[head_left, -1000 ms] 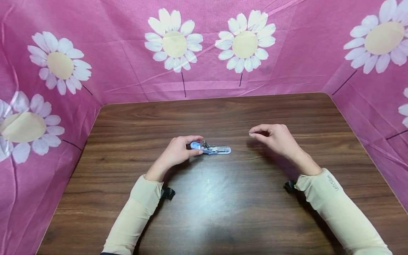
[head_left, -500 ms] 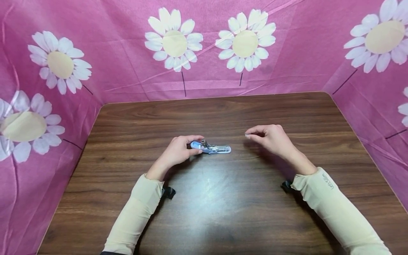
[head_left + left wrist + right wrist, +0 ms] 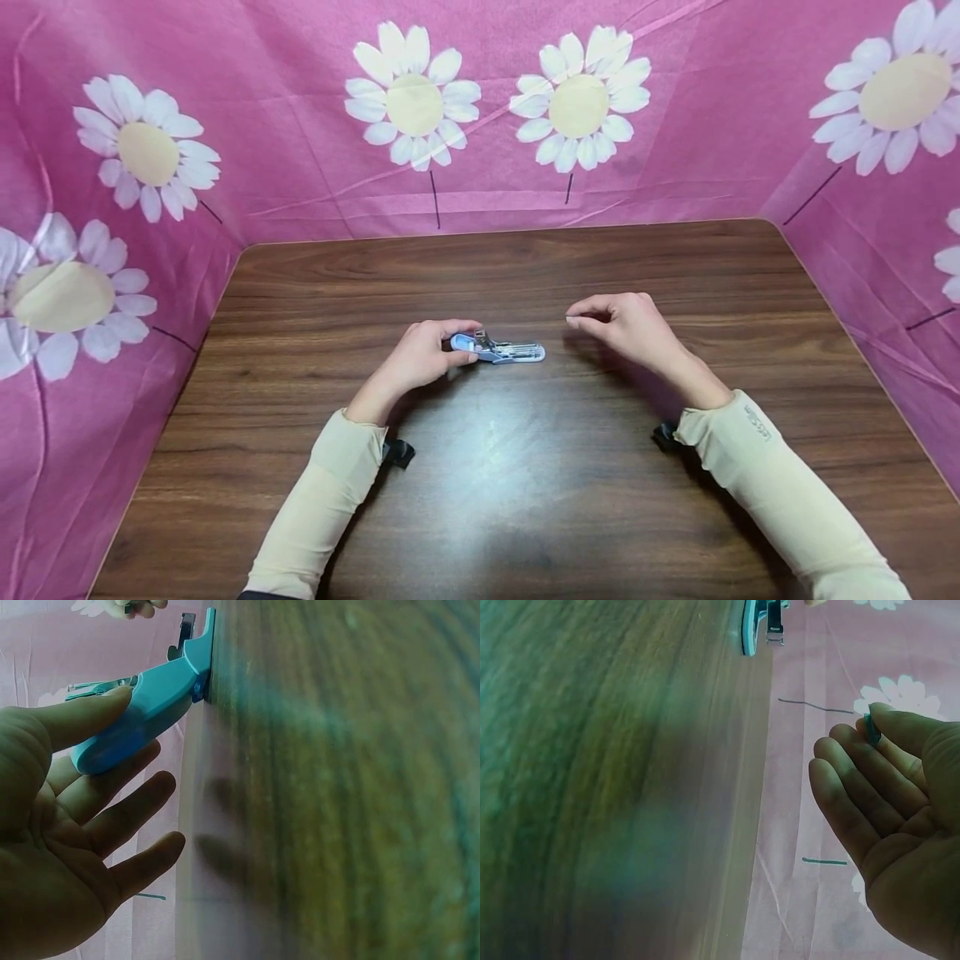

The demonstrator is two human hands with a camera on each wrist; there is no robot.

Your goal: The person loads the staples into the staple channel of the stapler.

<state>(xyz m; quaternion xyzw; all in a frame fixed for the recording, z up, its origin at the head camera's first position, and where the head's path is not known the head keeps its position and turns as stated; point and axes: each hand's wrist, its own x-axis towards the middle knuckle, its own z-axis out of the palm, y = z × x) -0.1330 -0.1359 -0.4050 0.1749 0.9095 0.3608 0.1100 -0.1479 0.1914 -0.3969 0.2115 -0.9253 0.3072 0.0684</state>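
Stapler (image 3: 513,355), light blue with shiny metal parts showing and one metal bit sticking up, sits near the middle of the brown bench (image 3: 480,517). It is long and thin and points from left to right. Its right end rests on the bench, and its left end is tipped up in the left hand (image 3: 420,357). That grip is a pinch, with the stapler between thumb and finger and the other fingers spread out. The right hand (image 3: 630,323) is farther off, up in the air. Its grip is pinched on a tiny dark piece (image 3: 872,729), too small to name for sure. From that grip, the stapler lies to the left and a bit closer to the person, with a gap between. I can see no words on the stapler. The right sleeve (image 3: 787,483) has small letters that look like "Let'sSlim". Behind is pink cloth (image 3: 285,108) with white flowers (image 3: 414,104).
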